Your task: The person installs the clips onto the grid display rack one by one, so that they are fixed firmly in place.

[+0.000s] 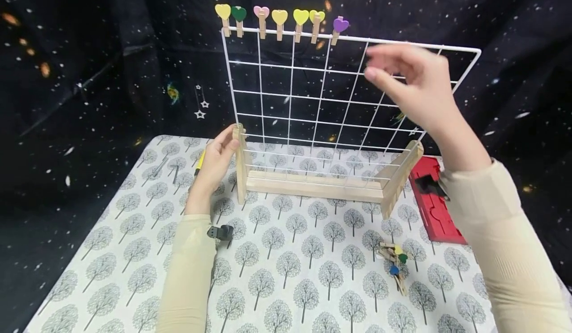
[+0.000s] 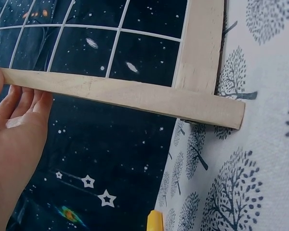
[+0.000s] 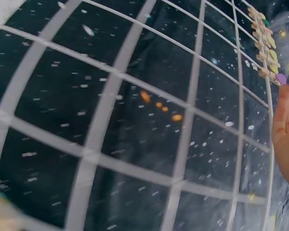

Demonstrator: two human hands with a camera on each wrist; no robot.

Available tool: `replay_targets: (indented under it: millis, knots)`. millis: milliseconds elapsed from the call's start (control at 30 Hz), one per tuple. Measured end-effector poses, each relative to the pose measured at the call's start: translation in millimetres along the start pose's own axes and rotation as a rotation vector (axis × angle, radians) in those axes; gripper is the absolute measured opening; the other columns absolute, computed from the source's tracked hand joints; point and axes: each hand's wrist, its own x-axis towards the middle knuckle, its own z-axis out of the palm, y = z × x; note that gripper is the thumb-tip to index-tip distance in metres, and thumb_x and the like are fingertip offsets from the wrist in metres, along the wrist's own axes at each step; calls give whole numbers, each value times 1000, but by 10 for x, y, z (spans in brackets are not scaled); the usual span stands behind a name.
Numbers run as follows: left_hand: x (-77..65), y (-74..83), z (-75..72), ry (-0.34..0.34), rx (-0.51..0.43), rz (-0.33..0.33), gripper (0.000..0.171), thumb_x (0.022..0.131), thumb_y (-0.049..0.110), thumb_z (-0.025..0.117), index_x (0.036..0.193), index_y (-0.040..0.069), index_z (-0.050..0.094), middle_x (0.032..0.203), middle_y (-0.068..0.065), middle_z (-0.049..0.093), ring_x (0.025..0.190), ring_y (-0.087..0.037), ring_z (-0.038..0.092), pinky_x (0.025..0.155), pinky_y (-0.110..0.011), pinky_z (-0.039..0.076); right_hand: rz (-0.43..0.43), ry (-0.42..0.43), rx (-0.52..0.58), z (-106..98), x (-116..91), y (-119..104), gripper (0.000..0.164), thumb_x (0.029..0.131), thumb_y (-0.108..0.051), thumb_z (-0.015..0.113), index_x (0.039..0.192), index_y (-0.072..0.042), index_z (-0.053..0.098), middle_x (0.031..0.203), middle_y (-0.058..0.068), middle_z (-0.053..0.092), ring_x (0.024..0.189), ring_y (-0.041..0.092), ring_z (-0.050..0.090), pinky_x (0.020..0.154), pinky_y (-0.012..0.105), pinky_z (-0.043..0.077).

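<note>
A white wire grid [image 1: 292, 67] stands upright in a wooden frame. Along the left part of its top wire sit several heart-topped wooden clothespins, in yellow, green and pink, with a purple one [image 1: 340, 24] furthest right. My left hand [image 1: 214, 162] holds the left wooden upright [image 1: 241, 174] near its top; the left wrist view shows fingers behind that upright [image 2: 120, 94] and the thumb in front. My right hand [image 1: 422, 87], blurred, is raised by the top wire, right of the purple clothespin, fingers loosely bent with nothing visible between them. Its fingertips overlap the purple heart [image 3: 281, 79] in the right wrist view.
A loose pile of clothespins, one with a blue heart [image 1: 394, 270], lies on the tree-print cloth [image 1: 277, 268] at front right. Beside the right upright [image 1: 399, 181] lies a red tray [image 1: 433, 199]. A yellow tool [image 1: 200, 162] lies behind my left hand. A dark star-print curtain [image 1: 111, 75] hangs behind.
</note>
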Motion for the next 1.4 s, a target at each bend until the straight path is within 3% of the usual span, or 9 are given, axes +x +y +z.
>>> replay_targets:
  millis: [100,233,300,367,500,667,900,1167,1400]
  knots:
    - [7,2,10,-2,-2,0,45,90,17,45,132,5,34,126,-18,45,117,-22,43,102,-30,31,80,-70,-1,-71,-377,267,28,76,-1,63,104,-1,61,91,3,64,81,11,59,75,16,47]
    - [15,3,15,-7,3,-6,46,90,19,46,133,7,33,126,-18,45,117,-22,43,102,-29,32,198,-218,-127,-132,-1014,743,27,78,-11,64,105,-14,62,97,-3,63,82,7,57,72,15,48]
    - [12,-3,9,-8,9,-12,47,90,19,46,133,8,33,127,-18,44,118,-21,42,102,-29,31,229,-307,-185,-147,-1345,944,26,79,-15,63,105,-18,61,95,-7,62,79,5,56,67,16,48]
    - [9,-16,0,-4,1,-13,46,90,19,46,133,8,33,127,-18,44,118,-21,42,102,-29,31,215,-402,-212,-160,-1660,1090,27,80,-15,62,106,-16,60,93,-7,62,77,4,54,64,18,48]
    - [27,-74,-26,2,-15,-18,46,89,19,46,132,10,35,126,-17,46,117,-20,43,102,-28,32,200,-513,-257,-198,-2179,1231,28,79,-16,63,107,-13,60,87,-9,62,74,1,54,60,20,49]
    - [51,-167,-54,9,-9,-22,47,88,25,48,132,14,36,125,-13,48,116,-17,44,101,-26,32,207,-518,-317,-229,-2627,1291,28,73,-17,69,101,-16,63,85,-14,61,73,0,55,61,19,49]
    - [28,-104,-29,3,-4,-32,47,88,24,47,132,12,35,126,-14,47,117,-18,43,102,-26,32,129,-516,-334,-84,-2878,1229,28,71,-13,71,98,-20,64,83,-19,58,71,-5,52,59,17,48]
    - [-9,30,13,0,-13,-33,46,90,17,45,133,5,33,127,-19,44,118,-22,42,102,-30,32,134,-535,-376,97,-2863,1240,26,71,-12,70,96,-12,64,70,-19,48,59,-8,41,48,10,40]
    - [-15,15,-1,-1,-1,-33,46,90,18,45,133,6,33,128,-17,43,119,-21,41,103,-28,30,33,-559,-429,168,-2788,1224,16,68,-13,72,82,-18,65,75,-15,54,65,-5,49,57,12,47]
